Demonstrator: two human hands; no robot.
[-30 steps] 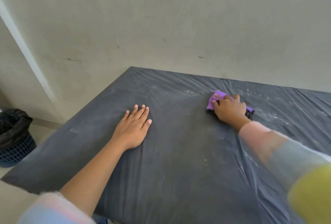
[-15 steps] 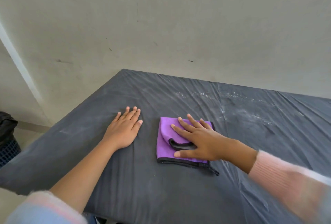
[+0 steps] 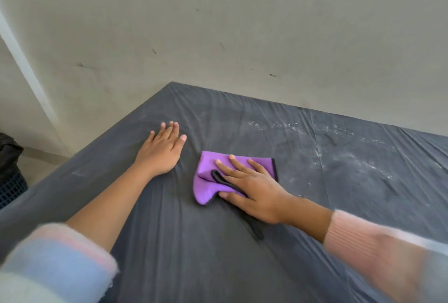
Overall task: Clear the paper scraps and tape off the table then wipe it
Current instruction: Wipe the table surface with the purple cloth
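From my seat I see a plain grey-beige wall behind, scuffed with a few dark marks; a pale strip runs up it slantwise on the left; the table, under a creased dark grey cover, stands with its far edge against that wall; at the left edge a blue lattice bin with a black liner sits on a pale floor; the light is soft and even.

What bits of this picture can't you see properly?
Head view: the bin is cut off by the left edge.
The purple cloth lies partly hidden under the right hand.
The right sleeve is blurred.
The white specks on the table are too small to identify.
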